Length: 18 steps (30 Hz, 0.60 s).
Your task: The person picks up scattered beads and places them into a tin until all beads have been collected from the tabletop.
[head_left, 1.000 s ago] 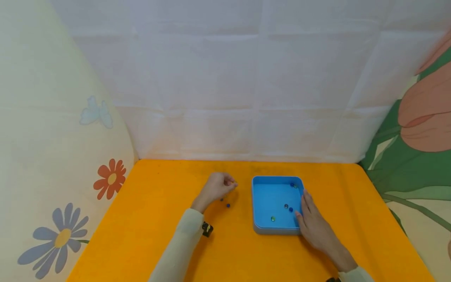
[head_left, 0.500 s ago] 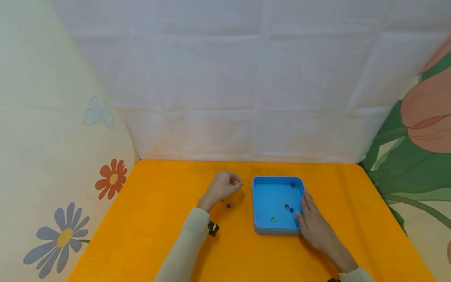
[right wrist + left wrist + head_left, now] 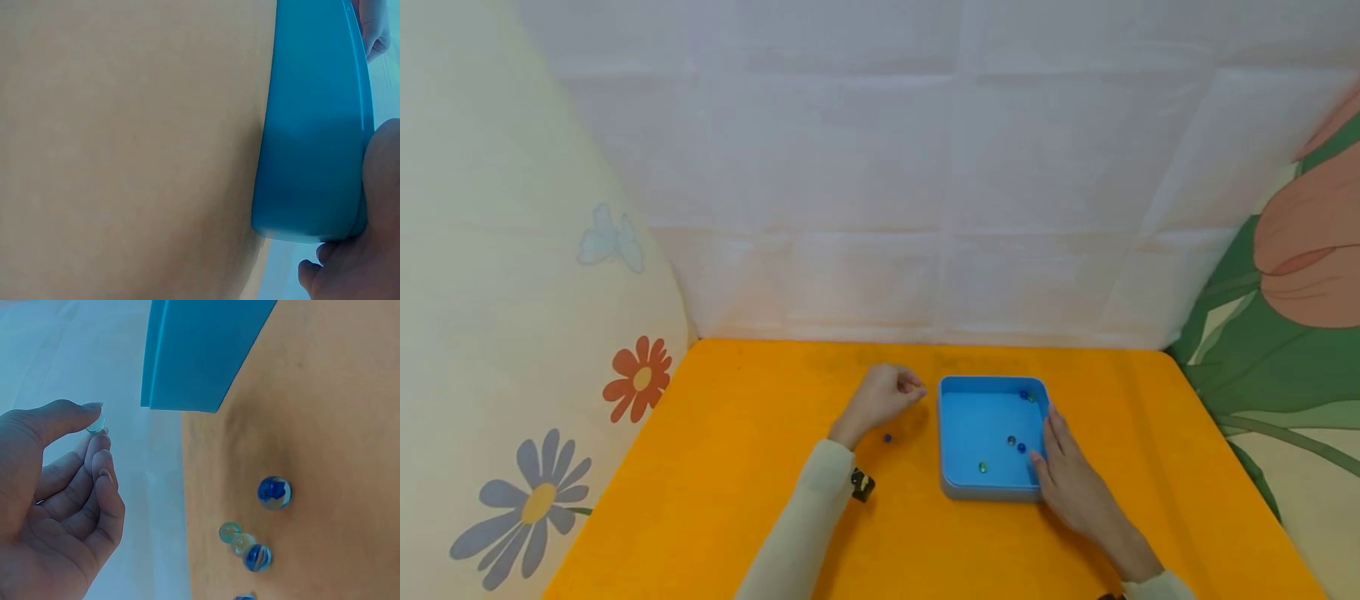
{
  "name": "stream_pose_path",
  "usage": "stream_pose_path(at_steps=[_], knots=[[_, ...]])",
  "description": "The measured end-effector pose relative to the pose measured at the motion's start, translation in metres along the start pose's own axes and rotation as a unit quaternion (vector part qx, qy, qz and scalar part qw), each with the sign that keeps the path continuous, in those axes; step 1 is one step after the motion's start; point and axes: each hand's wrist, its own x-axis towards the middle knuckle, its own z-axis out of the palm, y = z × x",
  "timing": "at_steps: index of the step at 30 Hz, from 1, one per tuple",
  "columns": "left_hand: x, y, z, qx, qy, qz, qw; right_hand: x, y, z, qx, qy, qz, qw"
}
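My left hand (image 3: 883,397) hovers over the table just left of a square blue box (image 3: 992,492). Thumb and fingertip pinch a pale green glass marble (image 3: 95,424), best seen in the left wrist view; the other fingers curl loosely. My right hand (image 3: 1071,479) rests against the box's right side, fingers straight along the wall and thumb at the rim. Inside the box lie several marbles, among them a blue one (image 3: 1022,448) and a green one (image 3: 982,467). Loose on the table is a blue marble (image 3: 274,492), near a small cluster of green, clear and blue marbles (image 3: 257,557).
The table has an orange cover (image 3: 737,467). Behind it hangs a creased white cloth (image 3: 850,167). Flower-printed cloths flank it, with a red flower (image 3: 638,379) on the left and a large pink bloom (image 3: 1311,250) on the right.
My left hand has moved right toward the box with the marble in its pinch. My right hand and the box have stayed in place.
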Motion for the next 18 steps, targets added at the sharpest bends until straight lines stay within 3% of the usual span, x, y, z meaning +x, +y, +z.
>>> stream_pose_path(at_steps=[18], knots=[[0.008, 0.011, 0.007, -0.010, -0.003, 0.006, 0.9999, 0.000, -0.001, 0.000, 0.003, -0.003, 0.009, 1.000]])
